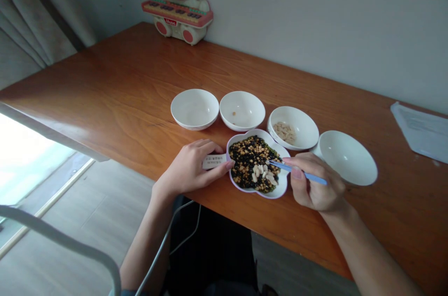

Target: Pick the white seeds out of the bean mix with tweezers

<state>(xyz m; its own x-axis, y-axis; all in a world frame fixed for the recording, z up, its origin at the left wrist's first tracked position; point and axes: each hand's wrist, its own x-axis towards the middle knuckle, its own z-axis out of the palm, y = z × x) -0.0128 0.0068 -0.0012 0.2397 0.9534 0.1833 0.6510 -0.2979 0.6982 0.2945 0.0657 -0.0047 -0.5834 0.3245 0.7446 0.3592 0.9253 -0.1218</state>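
Note:
A white flower-shaped dish (284, 187) with a lilac rim sits near the table's front edge. Mixed black, green and tan beans (250, 153) fill it, with pale peanuts (263, 174) heaped at its near side. My left hand (196, 167) grips the dish at its left side, thumb and fingers around a white printed label (214, 160). In my right hand (317, 181) are slim blue tweezers (315, 178), pinched between thumb and fingers. Their tip is over the beans, just above the peanuts; whether it holds anything is too small to tell.
Behind the dish stand white bowls: an empty one (194, 105), one with a small tan piece (247, 105), one with pale peanuts (304, 125), and another (350, 158) at right. A toy keyboard (178, 13) stands by the wall; a white sheet (422, 130) lies far right.

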